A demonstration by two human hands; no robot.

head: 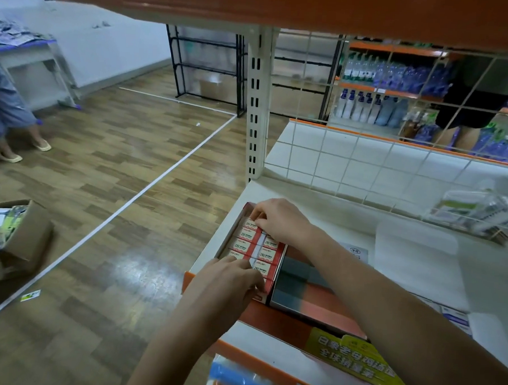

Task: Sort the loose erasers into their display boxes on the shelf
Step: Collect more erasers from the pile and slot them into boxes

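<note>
A red display box (278, 260) sits at the left end of the white shelf (334, 214). It holds two rows of red-and-white 2B erasers (246, 239). My right hand (278, 220) is over the far end of the box, fingertips pinching an eraser there. My left hand (230, 275) lies at the near end, its curled fingers on the last erasers and the box's front edge. Beside the red box lies a second box (303, 286) with dark and salmon blocks.
A wire grid (366, 168) backs the shelf, with packaged goods (475, 210) at its right. A yellow-green carton (364, 363) lies on the lower shelf. An orange shelf (286, 5) hangs overhead. A cardboard box (12, 238) stands on the wood floor; a person (9, 112) stands far left.
</note>
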